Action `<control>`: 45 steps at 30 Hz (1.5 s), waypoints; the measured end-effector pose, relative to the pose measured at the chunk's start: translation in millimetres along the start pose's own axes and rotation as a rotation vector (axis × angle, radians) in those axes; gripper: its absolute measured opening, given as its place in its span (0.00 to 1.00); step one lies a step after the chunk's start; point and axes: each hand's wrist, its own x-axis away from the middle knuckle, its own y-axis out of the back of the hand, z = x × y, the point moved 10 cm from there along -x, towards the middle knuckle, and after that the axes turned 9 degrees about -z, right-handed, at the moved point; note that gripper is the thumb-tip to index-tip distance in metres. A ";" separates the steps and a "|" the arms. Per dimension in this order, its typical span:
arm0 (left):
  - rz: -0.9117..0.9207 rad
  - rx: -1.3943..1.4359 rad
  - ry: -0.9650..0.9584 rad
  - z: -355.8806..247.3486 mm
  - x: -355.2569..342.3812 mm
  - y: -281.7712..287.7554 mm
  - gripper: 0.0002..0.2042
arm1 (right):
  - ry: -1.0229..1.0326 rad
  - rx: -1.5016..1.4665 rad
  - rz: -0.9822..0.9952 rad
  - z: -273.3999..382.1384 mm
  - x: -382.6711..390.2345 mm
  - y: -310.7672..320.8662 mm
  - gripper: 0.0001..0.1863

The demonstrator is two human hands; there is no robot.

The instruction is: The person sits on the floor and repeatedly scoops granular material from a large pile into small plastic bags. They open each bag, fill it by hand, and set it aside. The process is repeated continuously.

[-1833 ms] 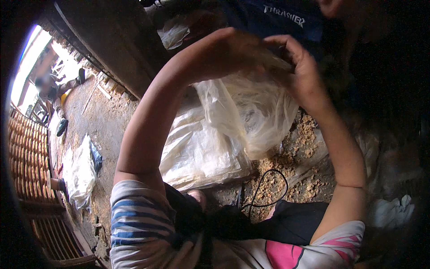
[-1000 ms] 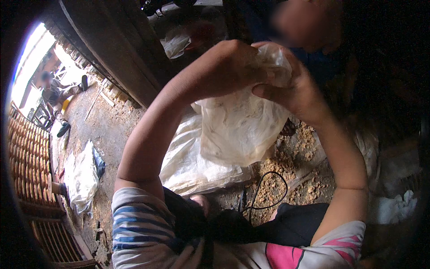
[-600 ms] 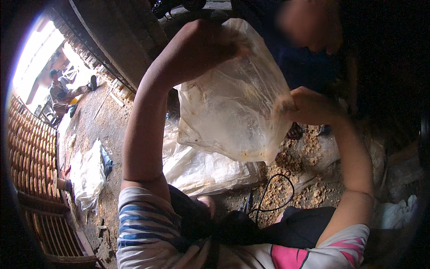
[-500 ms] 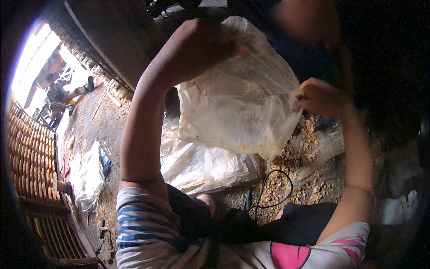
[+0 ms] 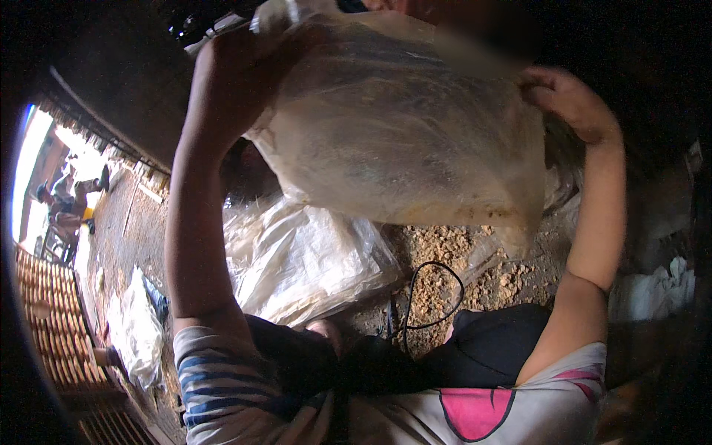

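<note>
A large, cloudy, see-through plastic bag (image 5: 400,141) hangs spread out in front of me, with brownish dirt along its lower edge. My left hand (image 5: 259,55) grips its upper left side; the fingers are mostly lost in shadow and behind the film. At the upper right corner, my right hand (image 5: 575,104) pinches the edge between thumb and fingers. Below the bag, a flat stack of white plastic bags (image 5: 311,259) lies on the ground by my left leg.
Crumbly tan material (image 5: 437,259) is scattered on the ground, beside a looped black cord (image 5: 460,285). More white plastic (image 5: 137,326) lies at the left, near slatted bamboo (image 5: 52,319). Another person (image 5: 67,196) sits at the far left; one more is partly visible behind the bag.
Both hands have moved up and apart, the left one leftward and the right one rightward. The plastic bag is now stretched wider and raised higher.
</note>
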 end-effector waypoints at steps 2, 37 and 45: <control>-0.037 -0.073 0.062 7.1 0.4 8.8 0.24 | -0.129 -0.097 0.020 -17.8 -9.8 -20.8 0.23; 0.492 0.201 -0.064 -70.4 39.5 -70.5 0.10 | -0.392 -0.408 0.861 -161.9 35.1 -213.0 0.16; 0.488 0.253 -0.121 -67.9 44.3 -76.8 0.13 | -0.353 -0.367 0.846 -171.8 29.8 -216.3 0.14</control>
